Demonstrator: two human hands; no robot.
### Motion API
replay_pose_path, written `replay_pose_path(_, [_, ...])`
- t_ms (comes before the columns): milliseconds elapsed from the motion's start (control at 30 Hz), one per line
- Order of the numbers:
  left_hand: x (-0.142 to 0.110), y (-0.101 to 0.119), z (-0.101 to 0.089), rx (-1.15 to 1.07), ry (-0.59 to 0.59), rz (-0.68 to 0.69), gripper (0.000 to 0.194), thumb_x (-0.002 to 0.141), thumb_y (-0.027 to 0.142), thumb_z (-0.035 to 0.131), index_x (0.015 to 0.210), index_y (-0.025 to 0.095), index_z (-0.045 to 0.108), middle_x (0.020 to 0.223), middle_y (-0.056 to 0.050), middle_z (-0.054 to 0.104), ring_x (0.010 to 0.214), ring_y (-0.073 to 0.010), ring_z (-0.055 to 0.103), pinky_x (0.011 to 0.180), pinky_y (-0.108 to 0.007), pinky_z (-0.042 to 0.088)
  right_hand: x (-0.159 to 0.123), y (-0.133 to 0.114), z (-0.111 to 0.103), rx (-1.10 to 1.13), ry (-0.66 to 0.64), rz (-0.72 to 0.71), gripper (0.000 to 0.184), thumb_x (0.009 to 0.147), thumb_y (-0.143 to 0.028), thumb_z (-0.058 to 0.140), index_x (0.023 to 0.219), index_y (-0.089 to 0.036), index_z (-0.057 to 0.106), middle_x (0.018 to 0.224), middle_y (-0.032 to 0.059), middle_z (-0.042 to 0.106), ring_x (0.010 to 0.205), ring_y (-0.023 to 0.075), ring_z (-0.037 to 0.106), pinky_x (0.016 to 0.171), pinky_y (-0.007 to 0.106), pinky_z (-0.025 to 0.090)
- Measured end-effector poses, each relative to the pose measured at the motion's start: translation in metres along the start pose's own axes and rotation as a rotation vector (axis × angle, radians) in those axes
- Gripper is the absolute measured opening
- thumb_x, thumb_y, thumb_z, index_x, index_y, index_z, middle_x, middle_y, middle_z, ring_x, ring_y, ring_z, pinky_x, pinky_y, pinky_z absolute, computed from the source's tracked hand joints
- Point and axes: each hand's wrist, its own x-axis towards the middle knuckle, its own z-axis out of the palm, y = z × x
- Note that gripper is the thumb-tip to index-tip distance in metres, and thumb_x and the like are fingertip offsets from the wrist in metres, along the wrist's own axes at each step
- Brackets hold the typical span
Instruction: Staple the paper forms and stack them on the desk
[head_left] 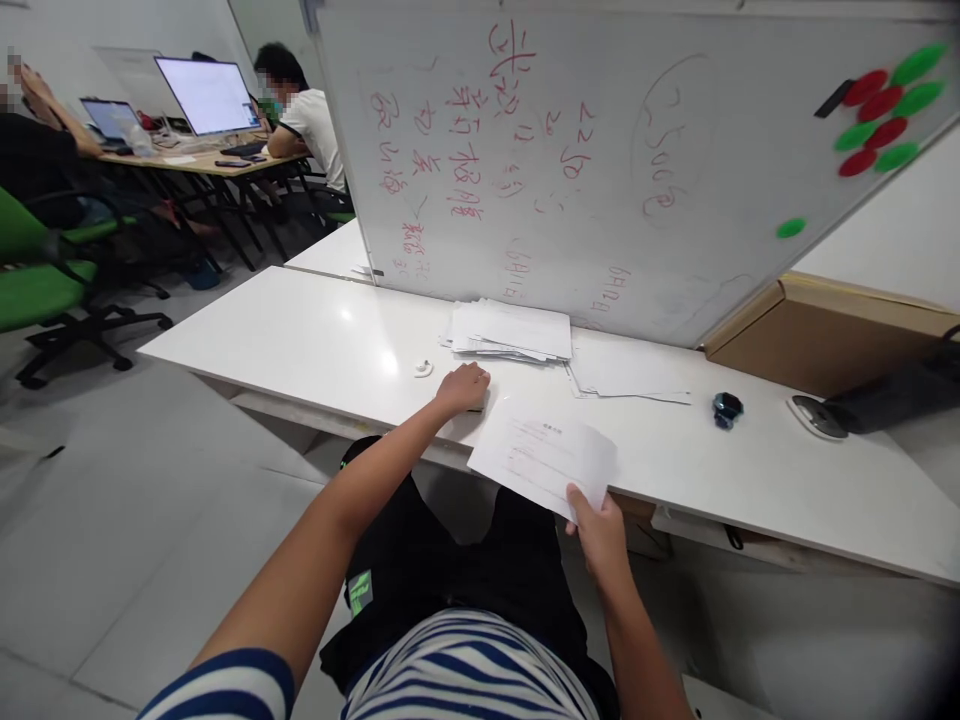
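Observation:
My right hand (600, 525) pinches the lower right corner of a white sheet of paper (544, 455), thumb on top. The sheet has printed lines and reddish marks, and it is held tilted over the desk's front edge. My left hand (463, 388) rests on the desk near that edge with its fingers curled. A small dark edge shows beneath it, but the hand hides what it is. Just beyond lies a stack of papers (514, 330), slightly uneven. Several loose sheets (630, 375) lie to its right. A small white curved object (423, 369) sits left of my left hand.
A whiteboard (480, 200) with red writing and magnets stands along the white desk's (300, 320) back. To the right are a dark blue wristwatch-like object (727, 410), a white-and-grey rounded device (817, 417) and a cardboard box (810, 335). Two people sit at another table (217, 162), back left.

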Motion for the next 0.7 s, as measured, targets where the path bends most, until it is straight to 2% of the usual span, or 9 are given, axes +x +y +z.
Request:
replay_pose_path(100, [0.000,-0.001,0.001,0.021,0.009,0.013,0.039,0.096,0.035,0.025,0.114,0.023,0.058,0.140,-0.008,0.051,0.136,-0.0246,0.037,0.108,-0.041,0.033,-0.003,-0.011,-0.005,0.123,0.196,-0.041,0.037,0.074,-0.052,0.065,0.084,-0.017,0.060,0.058,-0.0005,0.058,0.044,0.0132,0.046,0.040,0.028,0.038])
replay_pose_path(167, [0.001,-0.001,0.001,0.046,0.003,0.025,0.037,0.096,0.033,0.026,0.115,0.023,0.057,0.141,-0.007,0.050,0.137,-0.0240,0.036,0.108,-0.041,0.033,-0.002,-0.019,-0.008,0.225,0.259,-0.072,0.043,0.074,-0.055,0.066,0.092,-0.016,0.062,0.070,0.0025,0.064,0.047,0.0132,0.047,0.037,0.027,0.036])
replay_pose_path(233, [0.001,-0.001,0.001,0.069,-0.002,0.028,0.037,0.096,0.033,0.028,0.118,0.023,0.055,0.145,-0.007,0.045,0.139,-0.0244,0.033,0.109,-0.042,0.032,0.002,-0.023,-0.010,0.245,0.281,-0.090,0.050,0.073,-0.057,0.067,0.099,-0.015,0.063,0.083,0.0065,0.068,0.056,0.0156,0.055,0.040,0.027,0.041])
replay_pose_path(333, [-0.002,0.001,0.001,0.082,0.004,0.018,0.038,0.096,0.034,0.028,0.122,0.021,0.052,0.148,-0.010,0.041,0.139,-0.0260,0.033,0.109,-0.043,0.031,0.010,-0.023,-0.010,0.123,0.306,-0.095,0.056,0.071,-0.057,0.068,0.103,-0.011,0.066,0.100,0.0123,0.071,0.082,0.0240,0.065,0.066,0.034,0.054])
replay_pose_path(400, [-0.004,0.002,0.001,0.082,0.016,0.016,0.039,0.096,0.035,0.028,0.123,0.020,0.051,0.146,-0.011,0.043,0.137,-0.0265,0.035,0.107,-0.043,0.033,0.013,-0.020,-0.010,0.066,0.309,-0.095,0.057,0.071,-0.057,0.069,0.103,-0.010,0.067,0.106,0.0142,0.070,0.096,0.0277,0.065,0.082,0.038,0.053])
replay_pose_path(433, [-0.005,0.003,0.001,0.084,0.021,0.018,0.039,0.096,0.035,0.027,0.123,0.020,0.051,0.144,-0.011,0.045,0.136,-0.0263,0.036,0.107,-0.043,0.033,0.014,-0.019,-0.010,0.058,0.309,-0.092,0.058,0.071,-0.057,0.069,0.103,-0.009,0.067,0.107,0.0147,0.070,0.098,0.0285,0.065,0.085,0.039,0.052])
replay_pose_path(567, [-0.006,0.004,0.002,0.107,0.034,0.045,0.039,0.097,0.033,0.026,0.120,0.020,0.053,0.146,-0.010,0.043,0.137,-0.0258,0.034,0.107,-0.043,0.032,0.013,-0.016,-0.008,0.057,0.330,-0.105,0.060,0.072,-0.058,0.067,0.106,-0.009,0.067,0.106,0.0149,0.071,0.096,0.0285,0.066,0.083,0.039,0.053])
replay_pose_path(700, [-0.006,0.005,0.002,0.110,0.018,0.040,0.041,0.097,0.035,0.025,0.123,0.018,0.052,0.149,-0.012,0.039,0.138,-0.0273,0.032,0.108,-0.045,0.031,0.011,-0.018,-0.008,-0.096,0.319,-0.105,0.056,0.075,-0.058,0.063,0.103,-0.010,0.069,0.100,0.0151,0.072,0.095,0.0306,0.065,0.079,0.039,0.051])
